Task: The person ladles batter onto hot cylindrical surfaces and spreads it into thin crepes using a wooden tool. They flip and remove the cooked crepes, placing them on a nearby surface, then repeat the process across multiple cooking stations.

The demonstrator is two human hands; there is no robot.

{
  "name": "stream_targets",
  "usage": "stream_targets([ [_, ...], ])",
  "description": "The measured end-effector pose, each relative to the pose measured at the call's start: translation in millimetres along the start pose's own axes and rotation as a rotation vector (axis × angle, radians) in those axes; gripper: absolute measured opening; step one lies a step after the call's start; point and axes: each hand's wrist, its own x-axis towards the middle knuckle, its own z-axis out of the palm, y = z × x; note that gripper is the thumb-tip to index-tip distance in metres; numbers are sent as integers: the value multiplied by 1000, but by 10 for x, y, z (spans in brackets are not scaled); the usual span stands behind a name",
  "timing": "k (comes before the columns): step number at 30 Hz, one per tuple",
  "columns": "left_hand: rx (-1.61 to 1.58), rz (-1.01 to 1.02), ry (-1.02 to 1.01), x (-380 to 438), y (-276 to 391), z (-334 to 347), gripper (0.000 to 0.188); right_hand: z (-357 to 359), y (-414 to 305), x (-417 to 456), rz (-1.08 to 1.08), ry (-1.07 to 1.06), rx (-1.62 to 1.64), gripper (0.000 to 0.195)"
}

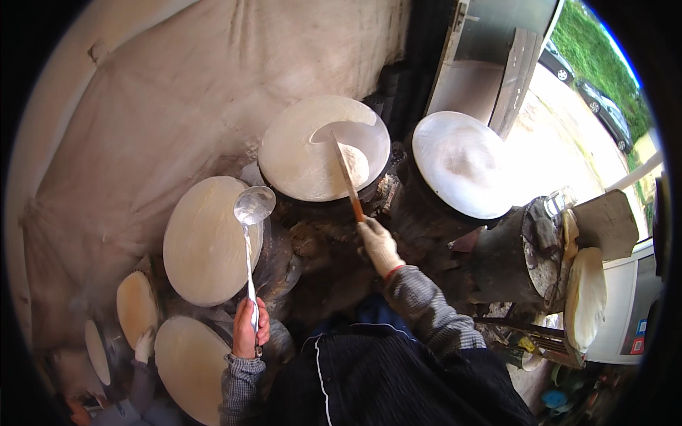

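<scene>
My bare left hand (250, 328) grips the handle of a metal ladle (254, 205), its bowl up over the griddle at the left, which bears a pale round sheet of batter (208, 245). In a white knit glove, my right hand (379, 246) holds a long, flat wooden spreader (345, 171). The blade reaches over the middle round griddle (379, 142). There the pale batter (293, 149) covers the left side and curves along the far rim. A thicker pool of batter (356, 162) lies beside the blade, and bare metal shows at the right.
A shiny round griddle (461, 160) with no batter stands at the right. A stack of pale flatbreads (586, 301) lies at far right, near a soot-dark drum (506, 261). At lower left, a co-worker's gloved hand (144, 346) touches another coated griddle (137, 309). One more coated griddle (189, 362) sits near my left sleeve.
</scene>
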Motion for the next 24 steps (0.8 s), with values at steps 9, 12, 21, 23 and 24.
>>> stream_targets([
  [9,18,-5,-22,66,72,213,26,-470,-209,216,4,-144,-94,36],
  [12,14,-28,-55,216,46,352,26,-316,59,365,-179,30,-303,35],
  [21,53,-29,-18,231,117,359,27,-876,-364,300,-33,-64,-556,35],
  [23,60,-37,-33,259,129,459,27,-839,-254,449,-141,24,-423,35],
  [24,55,-41,-33,290,125,474,27,-707,-267,384,-120,25,-305,36],
])
